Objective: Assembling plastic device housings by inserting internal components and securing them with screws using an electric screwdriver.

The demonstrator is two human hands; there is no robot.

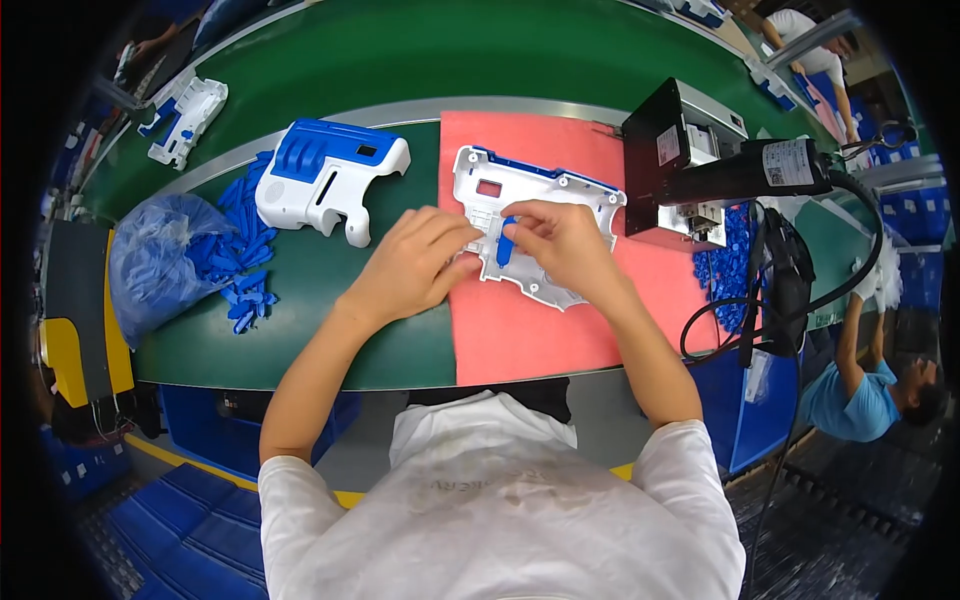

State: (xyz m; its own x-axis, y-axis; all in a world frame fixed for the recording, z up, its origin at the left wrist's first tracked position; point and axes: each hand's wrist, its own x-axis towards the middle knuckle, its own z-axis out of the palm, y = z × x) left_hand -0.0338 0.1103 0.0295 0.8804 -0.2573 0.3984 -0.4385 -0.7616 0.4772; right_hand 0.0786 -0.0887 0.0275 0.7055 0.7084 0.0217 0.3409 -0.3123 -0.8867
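Head view: white shell (528,180) lying hollow side up on pink mat (545,345), long axis running left to right, right end slanting slightly toward me. Blue strip (503,252), inside shell's outline, pointing away from me. Mat covering part of green bench (385,355); person in blue shirt (850,400) showing far right. Forearms (325,365) converging, hands apart: right hand (568,243) pinching strip; left hand (425,250) curling at shell's left edge, grip unclear.
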